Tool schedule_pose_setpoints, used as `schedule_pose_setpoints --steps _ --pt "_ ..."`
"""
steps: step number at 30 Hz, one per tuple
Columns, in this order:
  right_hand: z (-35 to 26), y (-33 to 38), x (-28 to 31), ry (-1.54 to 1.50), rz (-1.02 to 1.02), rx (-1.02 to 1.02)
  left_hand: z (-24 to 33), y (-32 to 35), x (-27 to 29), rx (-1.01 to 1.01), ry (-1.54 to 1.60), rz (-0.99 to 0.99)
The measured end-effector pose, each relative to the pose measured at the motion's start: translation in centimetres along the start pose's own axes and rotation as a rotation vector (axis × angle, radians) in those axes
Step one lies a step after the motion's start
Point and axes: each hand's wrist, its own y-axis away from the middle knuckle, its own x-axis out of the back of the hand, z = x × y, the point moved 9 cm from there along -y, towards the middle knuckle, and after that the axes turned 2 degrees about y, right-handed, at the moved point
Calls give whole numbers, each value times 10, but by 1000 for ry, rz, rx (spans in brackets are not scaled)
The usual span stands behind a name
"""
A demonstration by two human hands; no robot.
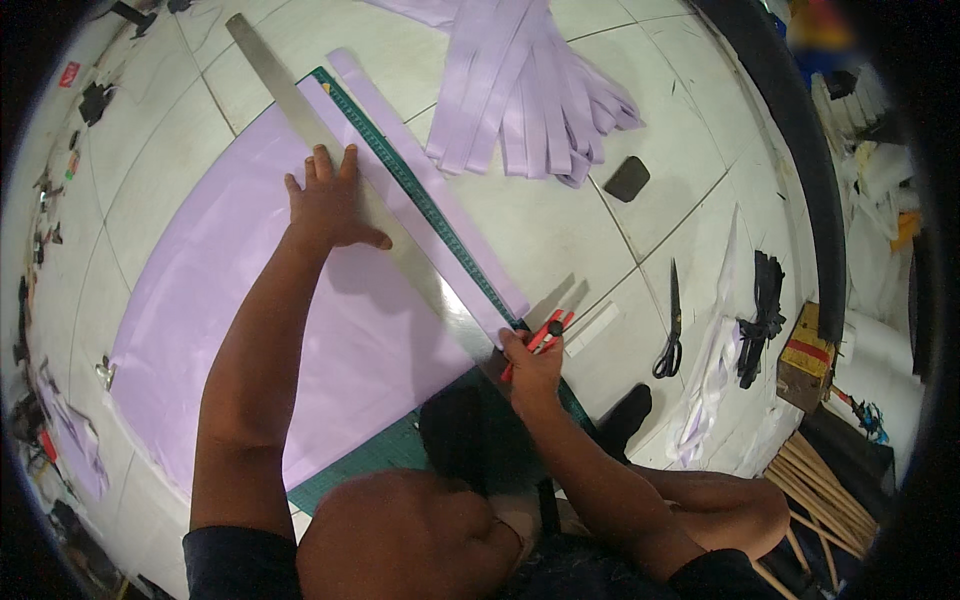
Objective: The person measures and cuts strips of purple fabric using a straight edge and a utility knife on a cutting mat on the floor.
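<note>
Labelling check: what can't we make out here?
All in the head view:
Part of the red tool: covered by the right hand.
Near end of the metal ruler: lost around that hand.
Most of the green mat: under the lilac sheet.
Far ends of the lilac strips: cut off by the top edge.
Multicoloured patch, upper right: blurred.

Moderately bright light leaves whitish glare on the steel ruler [422,268]. Soft shadows fall on the lilac sheet [240,240] left of it and the floor tiles [545,225] right of it, whose outer joints bend toward a black rim.
</note>
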Motion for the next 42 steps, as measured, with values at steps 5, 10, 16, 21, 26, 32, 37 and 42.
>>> schedule_pose_setpoints --steps 5,10,16,21,26,32,37,42 --pt "-29 6 -7 -176 -131 -107 -5 4 -1 5 17 11" --pt "-22 -2 3 25 -137 11 -4 1 -1 11 0 -3" --pt "-33 8 12 283 -178 257 -7 6 -1 -29 32 54" --pt "-74 11 -14 569 -350 225 -36 -8 21 -24 274 61" --pt "-99 2 -75 889 -499 477 -98 -53 53 32 189 237" --pt "-135 -18 -187 1151 -587 612 -88 -78 38 84 149 29" --pt "-166 -30 -293 1270 -683 668 -91 -77 36 89 176 31" --pt "-169 -44 -379 1204 -705 760 -89 -81 35 84 154 85"
